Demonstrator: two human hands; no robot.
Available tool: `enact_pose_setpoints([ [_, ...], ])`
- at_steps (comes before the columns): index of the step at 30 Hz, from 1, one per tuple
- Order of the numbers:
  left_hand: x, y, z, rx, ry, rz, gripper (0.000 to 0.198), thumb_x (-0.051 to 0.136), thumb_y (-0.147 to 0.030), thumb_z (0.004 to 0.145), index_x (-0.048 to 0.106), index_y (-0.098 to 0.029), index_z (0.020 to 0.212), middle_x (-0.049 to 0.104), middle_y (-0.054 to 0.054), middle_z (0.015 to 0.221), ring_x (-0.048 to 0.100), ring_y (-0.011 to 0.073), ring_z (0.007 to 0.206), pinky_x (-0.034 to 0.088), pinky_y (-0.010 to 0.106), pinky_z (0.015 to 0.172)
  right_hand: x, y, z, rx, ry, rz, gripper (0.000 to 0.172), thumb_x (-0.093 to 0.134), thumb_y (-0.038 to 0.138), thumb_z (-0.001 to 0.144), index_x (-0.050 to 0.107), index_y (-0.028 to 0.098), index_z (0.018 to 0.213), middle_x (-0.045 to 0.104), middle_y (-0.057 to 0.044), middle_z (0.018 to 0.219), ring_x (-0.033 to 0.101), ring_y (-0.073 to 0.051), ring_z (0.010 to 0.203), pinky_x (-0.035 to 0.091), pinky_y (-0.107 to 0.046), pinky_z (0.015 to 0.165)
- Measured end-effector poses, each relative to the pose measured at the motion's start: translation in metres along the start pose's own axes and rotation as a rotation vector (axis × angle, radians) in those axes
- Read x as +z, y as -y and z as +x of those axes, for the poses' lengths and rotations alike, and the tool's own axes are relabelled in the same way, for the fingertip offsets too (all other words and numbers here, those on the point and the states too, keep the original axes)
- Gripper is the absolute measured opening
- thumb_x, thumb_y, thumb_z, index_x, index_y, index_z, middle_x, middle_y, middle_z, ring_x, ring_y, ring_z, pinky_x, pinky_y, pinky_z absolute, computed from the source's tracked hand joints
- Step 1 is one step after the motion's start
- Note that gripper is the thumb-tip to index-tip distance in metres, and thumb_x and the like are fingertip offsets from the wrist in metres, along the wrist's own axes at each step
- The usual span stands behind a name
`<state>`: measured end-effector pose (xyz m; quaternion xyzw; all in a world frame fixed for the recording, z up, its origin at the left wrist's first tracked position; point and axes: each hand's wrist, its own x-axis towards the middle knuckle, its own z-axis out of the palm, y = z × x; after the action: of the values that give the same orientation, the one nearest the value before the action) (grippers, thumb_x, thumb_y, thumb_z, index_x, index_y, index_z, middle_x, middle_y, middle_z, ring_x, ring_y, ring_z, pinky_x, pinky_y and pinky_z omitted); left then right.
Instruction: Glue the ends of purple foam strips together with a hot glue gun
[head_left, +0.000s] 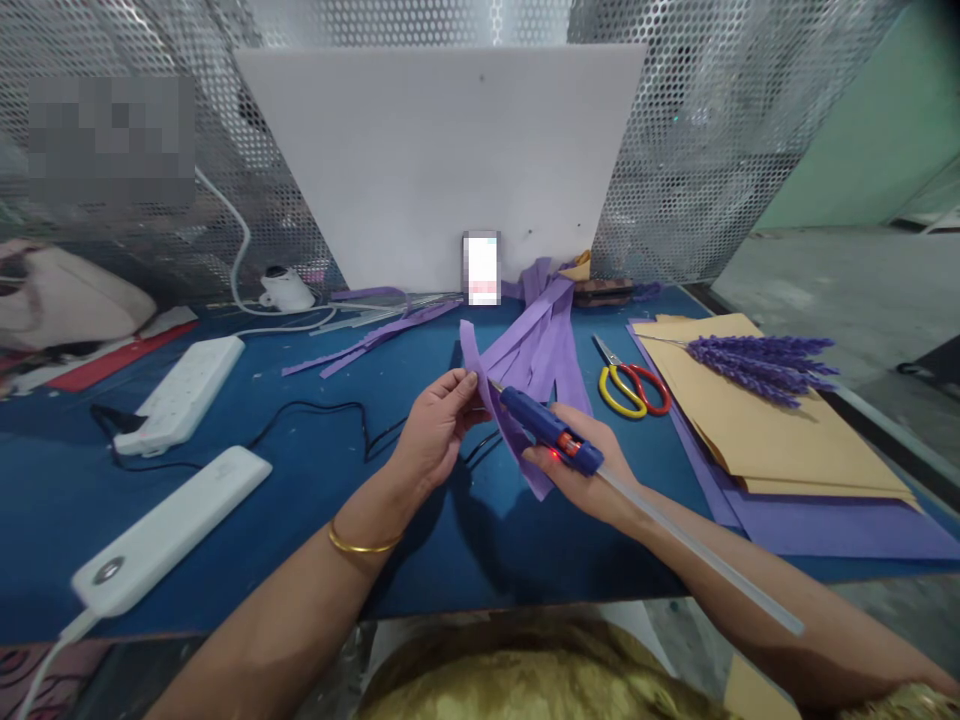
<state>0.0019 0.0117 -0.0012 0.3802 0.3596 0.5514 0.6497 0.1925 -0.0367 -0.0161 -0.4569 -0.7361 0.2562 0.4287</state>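
My left hand [439,425] pinches the upper edge of a purple paper strip [501,420] held above the blue table [225,480]. My right hand [589,475] grips a blue hot glue gun [551,430] with a lit red light and a long clear glue stick [705,560] trailing back over my forearm. The gun's nozzle touches the strip next to my left fingers. More purple strips [544,335] lie fanned out just behind.
Yellow-and-red scissors [630,385] lie to the right, beside tan paper sheets [757,420] on purple sheets, with finished purple lavender stems [757,365] on top. Two white power strips [180,390] and black cables lie left. A white board [442,160] stands behind.
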Motion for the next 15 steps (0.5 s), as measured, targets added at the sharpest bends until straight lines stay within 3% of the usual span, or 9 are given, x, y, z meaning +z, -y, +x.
enact_pose_setpoints([
  [15, -0.0001, -0.003, 0.0001, 0.008, -0.016, -0.02, 0.04, 0.089, -0.041, 0.062, 0.06, -0.017, 0.073, 0.066, -0.002, 0.071, 0.061, 0.0107, 0.065, 0.049, 0.022, 0.062, -0.0009, 0.0015, -0.0001, -0.005, 0.005, -0.055, 0.026, 0.063, 0.038, 0.085, 0.045, 0.023, 0.074, 0.047, 0.004, 0.067, 0.043, -0.012, 0.06, 0.034, -0.025, 0.057],
])
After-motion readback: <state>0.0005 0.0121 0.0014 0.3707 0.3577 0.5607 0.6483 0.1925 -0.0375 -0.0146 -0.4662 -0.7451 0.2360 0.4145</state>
